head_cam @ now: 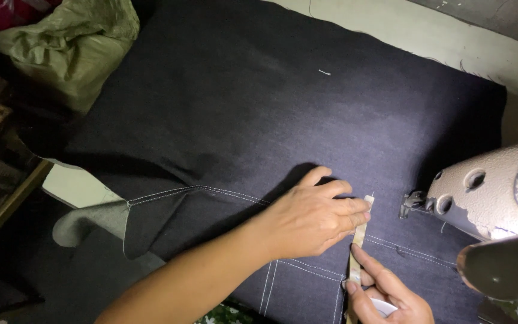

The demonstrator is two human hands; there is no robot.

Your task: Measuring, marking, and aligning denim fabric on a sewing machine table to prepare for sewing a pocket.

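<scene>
Two hands worked dark denim cloth (259,120) spread over the table (427,36), just left of the sewing machine head (493,192). Left hand (310,219) lay flat, fingers extended, pressing the cloth and touching the far end of a narrow pale strip (360,240); nothing was enclosed in its grip. Right hand (385,294) pinched the strip's near part between thumb and finger, grip closed on it. Risks, as a judgement: strip could slide out of line if the flat hand eased off, cloth could bunch where the folded stitched edge (169,198) hung off the table at near left, and fingertips sat near the presser foot (412,204). Hard to tell what the strip was, ruler or tape. Needle was hidden in shadow, right hand cut off at the near edge, with a small pale round object under it unclear. Green bag (73,42) at far left was dim.
</scene>
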